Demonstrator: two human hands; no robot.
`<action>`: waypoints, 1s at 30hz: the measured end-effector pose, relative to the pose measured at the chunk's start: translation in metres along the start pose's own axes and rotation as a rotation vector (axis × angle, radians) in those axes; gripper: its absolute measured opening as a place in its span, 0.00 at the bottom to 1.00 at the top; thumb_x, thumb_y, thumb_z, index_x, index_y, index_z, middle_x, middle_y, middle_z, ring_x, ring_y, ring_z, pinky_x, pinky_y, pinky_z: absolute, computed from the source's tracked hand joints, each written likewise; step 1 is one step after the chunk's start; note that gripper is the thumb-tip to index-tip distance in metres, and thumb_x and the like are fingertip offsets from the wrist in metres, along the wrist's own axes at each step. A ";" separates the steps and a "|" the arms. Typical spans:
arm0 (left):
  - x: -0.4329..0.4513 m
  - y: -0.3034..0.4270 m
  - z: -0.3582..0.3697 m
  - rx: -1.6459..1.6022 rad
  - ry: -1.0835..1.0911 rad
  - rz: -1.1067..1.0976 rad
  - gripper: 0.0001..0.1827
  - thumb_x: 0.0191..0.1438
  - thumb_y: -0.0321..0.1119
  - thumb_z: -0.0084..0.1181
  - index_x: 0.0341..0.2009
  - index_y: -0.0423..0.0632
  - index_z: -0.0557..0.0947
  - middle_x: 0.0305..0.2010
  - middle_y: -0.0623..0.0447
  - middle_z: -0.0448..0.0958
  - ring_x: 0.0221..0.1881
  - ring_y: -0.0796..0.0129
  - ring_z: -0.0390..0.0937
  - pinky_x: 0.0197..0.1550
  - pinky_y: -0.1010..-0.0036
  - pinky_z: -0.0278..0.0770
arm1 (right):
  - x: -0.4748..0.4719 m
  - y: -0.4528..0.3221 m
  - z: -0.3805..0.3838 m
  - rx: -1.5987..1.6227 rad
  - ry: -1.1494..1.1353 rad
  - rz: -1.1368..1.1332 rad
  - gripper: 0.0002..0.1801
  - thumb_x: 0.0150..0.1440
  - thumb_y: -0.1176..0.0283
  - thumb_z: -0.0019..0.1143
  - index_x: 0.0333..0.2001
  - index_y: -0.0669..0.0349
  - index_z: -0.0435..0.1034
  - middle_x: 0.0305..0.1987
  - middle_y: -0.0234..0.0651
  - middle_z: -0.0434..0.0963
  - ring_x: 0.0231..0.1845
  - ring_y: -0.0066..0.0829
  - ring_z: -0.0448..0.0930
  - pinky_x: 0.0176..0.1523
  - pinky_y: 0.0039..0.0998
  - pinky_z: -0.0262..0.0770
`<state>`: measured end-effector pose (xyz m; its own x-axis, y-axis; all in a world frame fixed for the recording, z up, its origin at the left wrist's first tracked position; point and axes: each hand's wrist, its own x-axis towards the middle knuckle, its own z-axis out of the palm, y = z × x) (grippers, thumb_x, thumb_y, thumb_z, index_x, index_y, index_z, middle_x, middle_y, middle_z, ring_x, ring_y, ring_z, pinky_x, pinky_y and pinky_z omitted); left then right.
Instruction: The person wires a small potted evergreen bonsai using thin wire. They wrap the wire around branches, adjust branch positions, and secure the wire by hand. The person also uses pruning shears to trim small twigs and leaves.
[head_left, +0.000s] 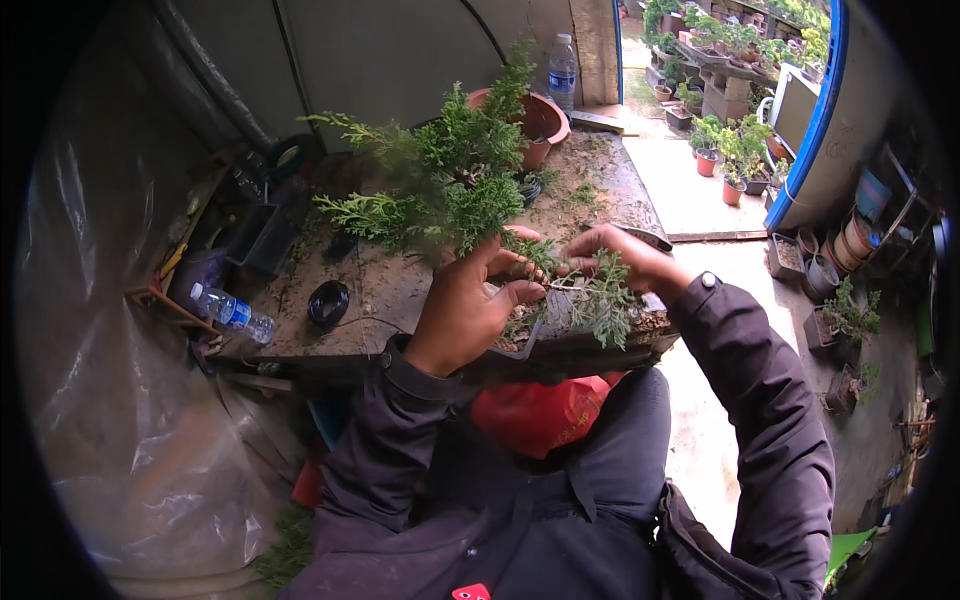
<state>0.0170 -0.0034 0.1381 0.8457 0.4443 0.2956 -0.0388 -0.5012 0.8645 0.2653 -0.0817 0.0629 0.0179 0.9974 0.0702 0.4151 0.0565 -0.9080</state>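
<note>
A juniper-like bonsai (480, 161) with dense green foliage leans over the wooden worktable (390, 289). It appears to grow from a dark plastic pot (531, 341) at the table's front edge. My left hand (469, 300) pinches a thin side branch (566, 287) between thumb and fingers. At the same branch, my right hand (630, 259) has its fingers bent together, slightly blurred, with the fingertips partly behind foliage. A dark metal tool (645, 236) shows just behind my right hand; whether I touch it cannot be told.
A coil of black wire (328, 304) and a plastic bottle (236, 311) lie left. Behind the bonsai stand a reddish-brown pot (551, 124) and another bottle (562, 71). A red bag (540, 416) hangs below the table edge. Potted plants (731, 161) stand beyond the doorway.
</note>
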 end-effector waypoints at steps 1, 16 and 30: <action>0.001 -0.002 -0.002 0.031 0.008 -0.007 0.27 0.52 0.19 0.66 0.57 0.48 0.74 0.36 0.55 0.81 0.41 0.76 0.77 0.45 0.76 0.75 | -0.008 0.008 0.008 0.020 -0.003 -0.033 0.14 0.62 0.64 0.63 0.43 0.67 0.80 0.34 0.31 0.84 0.36 0.16 0.78 0.42 0.25 0.76; 0.007 -0.007 0.000 0.353 0.010 0.023 0.21 0.52 0.24 0.68 0.52 0.44 0.79 0.43 0.48 0.85 0.46 0.70 0.82 0.47 0.71 0.77 | -0.135 -0.052 0.123 1.081 0.048 0.153 0.15 0.68 0.66 0.53 0.50 0.66 0.76 0.28 0.29 0.77 0.17 0.13 0.65 0.21 0.17 0.57; 0.008 0.023 0.004 0.653 -0.195 0.127 0.28 0.59 0.34 0.59 0.64 0.56 0.70 0.50 0.43 0.80 0.53 0.54 0.78 0.63 0.60 0.62 | -0.141 -0.051 0.153 0.208 0.512 -0.139 0.13 0.65 0.78 0.53 0.52 0.68 0.75 0.31 0.33 0.78 0.30 0.17 0.77 0.35 0.20 0.74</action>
<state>0.0252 -0.0144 0.1582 0.9385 0.2417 0.2466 0.1328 -0.9118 0.3886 0.1021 -0.2186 0.0365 0.4358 0.8335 0.3395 0.2586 0.2454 -0.9343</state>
